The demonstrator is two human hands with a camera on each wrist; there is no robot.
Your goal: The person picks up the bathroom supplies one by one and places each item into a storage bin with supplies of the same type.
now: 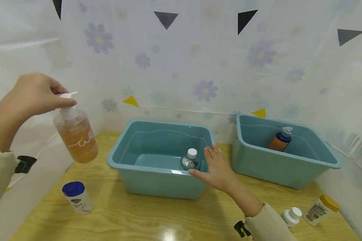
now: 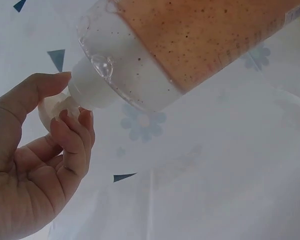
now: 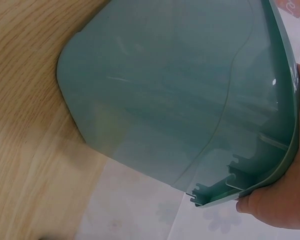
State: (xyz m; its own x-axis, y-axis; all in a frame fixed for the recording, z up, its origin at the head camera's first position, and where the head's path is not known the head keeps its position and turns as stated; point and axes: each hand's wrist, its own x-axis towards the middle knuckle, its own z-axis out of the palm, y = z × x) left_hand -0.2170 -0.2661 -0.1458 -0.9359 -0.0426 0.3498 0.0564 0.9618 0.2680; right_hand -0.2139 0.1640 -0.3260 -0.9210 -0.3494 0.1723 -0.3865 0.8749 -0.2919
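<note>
- A sheeted-off table corner, like a makeshift booth; whether it stands in a home or elsewhere, I cannot tell.
- A pale, translucent sheet (image 1: 175, 67) rises behind the table (image 1: 138, 217) and along both sides.
- Printed flowers (image 1: 206, 90) and black, grey and yellow triangles (image 1: 166, 20) dot the backdrop.
- The tabletop is yellowish wood grain.
- Plastic tubs (image 1: 163, 184) and pump bottles (image 1: 82, 140) look like household goods.

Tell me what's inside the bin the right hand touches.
A white-capped bottle, near the right hand. The bin's front wall hides the bottle's base and anything close behind that wall.
</note>
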